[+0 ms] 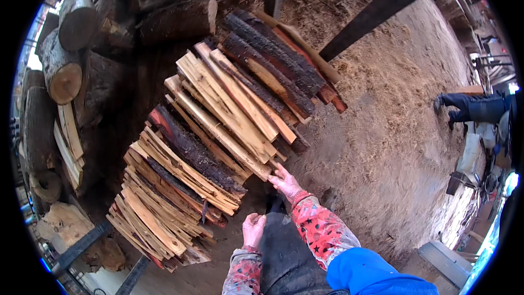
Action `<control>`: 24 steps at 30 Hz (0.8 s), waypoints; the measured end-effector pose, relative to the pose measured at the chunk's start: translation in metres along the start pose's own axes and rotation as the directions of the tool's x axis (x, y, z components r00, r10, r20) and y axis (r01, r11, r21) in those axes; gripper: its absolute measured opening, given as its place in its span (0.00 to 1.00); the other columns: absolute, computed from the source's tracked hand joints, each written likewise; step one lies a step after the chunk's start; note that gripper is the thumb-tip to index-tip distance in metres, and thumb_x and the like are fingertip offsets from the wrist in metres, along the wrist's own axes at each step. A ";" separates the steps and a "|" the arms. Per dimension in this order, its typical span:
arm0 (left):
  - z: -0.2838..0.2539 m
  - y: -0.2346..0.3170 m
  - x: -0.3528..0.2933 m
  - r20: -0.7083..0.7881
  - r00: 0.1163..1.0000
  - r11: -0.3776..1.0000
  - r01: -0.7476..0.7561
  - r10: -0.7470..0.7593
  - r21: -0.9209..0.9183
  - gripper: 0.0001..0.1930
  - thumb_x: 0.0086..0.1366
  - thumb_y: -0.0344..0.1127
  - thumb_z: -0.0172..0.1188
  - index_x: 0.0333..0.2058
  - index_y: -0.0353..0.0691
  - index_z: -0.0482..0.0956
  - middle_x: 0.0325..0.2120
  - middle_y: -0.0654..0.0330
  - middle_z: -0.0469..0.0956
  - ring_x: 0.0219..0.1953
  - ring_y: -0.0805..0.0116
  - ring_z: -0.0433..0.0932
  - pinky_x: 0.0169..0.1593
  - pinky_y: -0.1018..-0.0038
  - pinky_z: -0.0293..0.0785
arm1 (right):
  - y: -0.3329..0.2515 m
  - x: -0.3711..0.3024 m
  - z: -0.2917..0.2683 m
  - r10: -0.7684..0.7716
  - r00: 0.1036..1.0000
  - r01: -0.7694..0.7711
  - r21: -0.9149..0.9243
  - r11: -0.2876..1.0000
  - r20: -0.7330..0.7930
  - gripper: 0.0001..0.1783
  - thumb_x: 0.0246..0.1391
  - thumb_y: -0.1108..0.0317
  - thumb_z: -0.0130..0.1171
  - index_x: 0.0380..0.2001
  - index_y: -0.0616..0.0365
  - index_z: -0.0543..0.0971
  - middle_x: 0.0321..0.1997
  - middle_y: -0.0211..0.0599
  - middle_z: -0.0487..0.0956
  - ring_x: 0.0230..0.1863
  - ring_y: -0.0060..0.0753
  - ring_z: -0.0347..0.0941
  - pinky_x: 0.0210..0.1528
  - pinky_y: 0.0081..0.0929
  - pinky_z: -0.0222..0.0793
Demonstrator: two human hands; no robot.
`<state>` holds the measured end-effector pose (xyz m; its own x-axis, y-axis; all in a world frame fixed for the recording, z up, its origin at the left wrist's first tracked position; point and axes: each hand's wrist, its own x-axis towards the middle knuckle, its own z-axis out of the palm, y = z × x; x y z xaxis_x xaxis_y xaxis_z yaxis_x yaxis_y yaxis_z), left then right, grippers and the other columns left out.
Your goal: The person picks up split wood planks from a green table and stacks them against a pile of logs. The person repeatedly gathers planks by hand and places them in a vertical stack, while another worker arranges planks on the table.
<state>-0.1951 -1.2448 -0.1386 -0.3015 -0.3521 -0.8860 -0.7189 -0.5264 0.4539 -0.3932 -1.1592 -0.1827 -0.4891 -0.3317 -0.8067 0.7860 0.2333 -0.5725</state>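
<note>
Left hand [253, 228] loosely curled, right hand [285, 181] touching stacked slabs [218, 131], sawdust [393, 104] beside

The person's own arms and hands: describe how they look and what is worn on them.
Both hands, left hand and right hand, are bare, without gloves. Both forearms wear a long patterned sleeve, pinkish-red and grey with small dark star shapes, ending in snug cuffs. A plain bright blue over-sleeve covers the right upper arm.
</note>
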 end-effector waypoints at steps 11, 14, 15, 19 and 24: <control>-0.006 0.003 -0.064 0.073 0.995 0.970 -0.089 0.075 0.224 0.24 0.61 0.36 0.65 0.48 0.23 0.71 0.34 0.50 0.80 0.31 0.68 0.81 0.34 0.76 0.78 | 0.054 -0.142 -0.110 0.230 0.968 -0.241 -0.128 0.962 -0.101 0.35 0.54 0.55 0.65 0.59 0.63 0.69 0.49 0.40 0.81 0.47 0.30 0.77 0.50 0.27 0.73; -0.001 0.001 -0.090 0.092 0.995 0.953 -0.061 0.035 0.297 0.24 0.61 0.34 0.65 0.49 0.23 0.69 0.31 0.52 0.80 0.29 0.69 0.79 0.32 0.75 0.77 | 0.073 -0.185 -0.151 0.151 0.984 -0.170 -0.219 0.961 -0.099 0.32 0.54 0.55 0.65 0.57 0.64 0.72 0.50 0.43 0.81 0.50 0.33 0.77 0.54 0.28 0.71; 0.001 0.000 -0.098 0.093 0.995 0.943 -0.050 0.020 0.329 0.23 0.61 0.34 0.65 0.49 0.24 0.69 0.31 0.53 0.80 0.28 0.69 0.79 0.31 0.75 0.77 | 0.082 -0.199 -0.165 0.104 0.986 -0.133 -0.238 0.962 -0.130 0.32 0.54 0.55 0.65 0.56 0.64 0.72 0.49 0.43 0.81 0.50 0.33 0.78 0.54 0.28 0.71; 0.017 -0.001 -0.123 0.131 0.989 0.918 -0.109 0.063 0.381 0.18 0.61 0.33 0.65 0.43 0.26 0.72 0.29 0.54 0.79 0.26 0.69 0.80 0.29 0.75 0.79 | 0.129 -0.258 -0.218 0.059 0.959 -0.105 -0.152 0.983 -0.277 0.31 0.52 0.53 0.66 0.53 0.64 0.75 0.46 0.42 0.82 0.49 0.33 0.78 0.53 0.28 0.72; 0.063 0.014 -0.144 0.288 0.956 0.852 -0.198 0.058 0.486 0.12 0.62 0.31 0.63 0.37 0.28 0.74 0.27 0.56 0.78 0.25 0.69 0.80 0.29 0.75 0.81 | 0.200 -0.341 -0.264 0.092 0.853 -0.132 -0.042 0.990 -0.515 0.29 0.50 0.51 0.67 0.49 0.61 0.78 0.43 0.42 0.83 0.45 0.35 0.80 0.51 0.29 0.72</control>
<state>-0.2007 -1.1529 -0.0109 -0.5100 -0.1442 -0.8480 -0.8568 -0.0029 0.5157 -0.1687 -0.7585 -0.0606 -0.5396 0.2088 -0.8156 0.8269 0.3134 -0.4669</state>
